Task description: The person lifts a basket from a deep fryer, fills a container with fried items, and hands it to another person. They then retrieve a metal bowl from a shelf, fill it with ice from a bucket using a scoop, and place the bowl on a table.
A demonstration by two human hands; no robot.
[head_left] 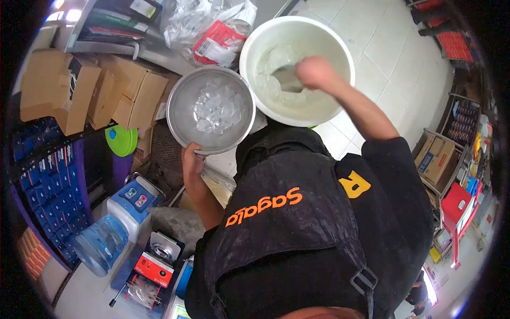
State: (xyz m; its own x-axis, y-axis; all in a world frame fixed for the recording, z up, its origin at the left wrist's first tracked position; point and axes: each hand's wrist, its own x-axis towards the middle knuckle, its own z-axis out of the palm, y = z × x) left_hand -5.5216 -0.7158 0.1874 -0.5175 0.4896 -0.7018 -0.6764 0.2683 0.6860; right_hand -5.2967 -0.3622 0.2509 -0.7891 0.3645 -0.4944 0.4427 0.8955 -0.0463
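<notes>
My left hand grips the near rim of a round stainless steel bowl, fingers curled around its edge. Clear ice cubes lie heaped in the middle of the bowl. Right of it stands a large white bucket, its rim close against the bowl's. My right hand is closed inside the bucket's opening on what looks like a metal scoop; the fist hides the handle. The scoop's blade is down among more ice at the bottom of the bucket.
Beyond the bowl sits a clear plastic bag with a red and white packet. Open cardboard boxes and a green lid are at left. A water dispenser bottle stands lower left. White floor tiles and stocked shelves are at right.
</notes>
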